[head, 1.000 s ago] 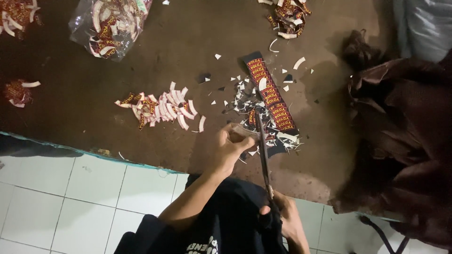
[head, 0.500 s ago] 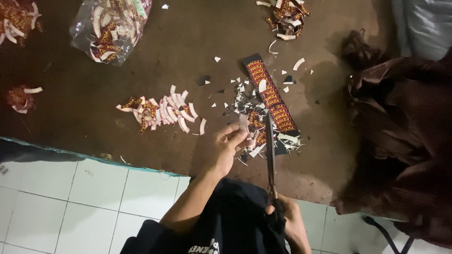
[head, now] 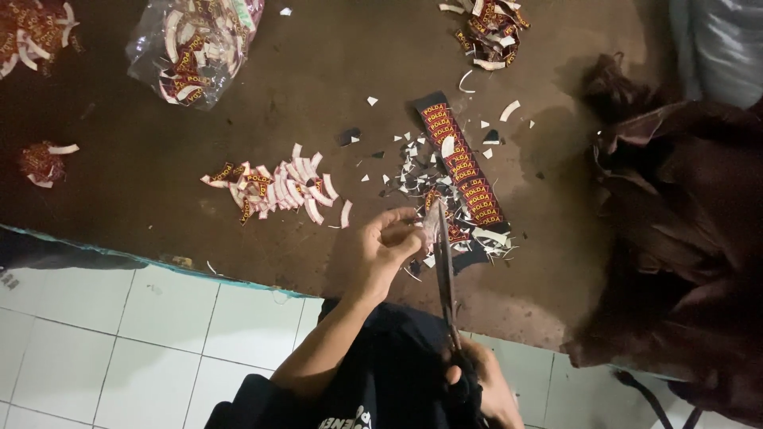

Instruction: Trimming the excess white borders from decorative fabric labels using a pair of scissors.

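Observation:
My left hand [head: 387, 246] pinches a small label piece [head: 430, 226] just above the brown tabletop, right against the scissor blades. My right hand [head: 485, 385] grips the handles of long scissors [head: 443, 266], low in the frame over my dark lap; the blades point up toward the piece. Just beyond the blades lies a dark strip of red and yellow woven labels [head: 459, 167], with white and dark offcuts [head: 413, 171] scattered around it.
A row of cut labels [head: 274, 191] lies left of my hand. A clear bag of labels [head: 195, 48] sits at the far left, with smaller heaps [head: 486, 28] at the back and left edge. Dark brown cloth [head: 683, 230] is piled at right. White floor tiles [head: 119, 342] show below the table edge.
The scissors have swung from leaning left to nearly upright, blades now meeting the piece in my left hand. My left hand has shifted slightly right and up.

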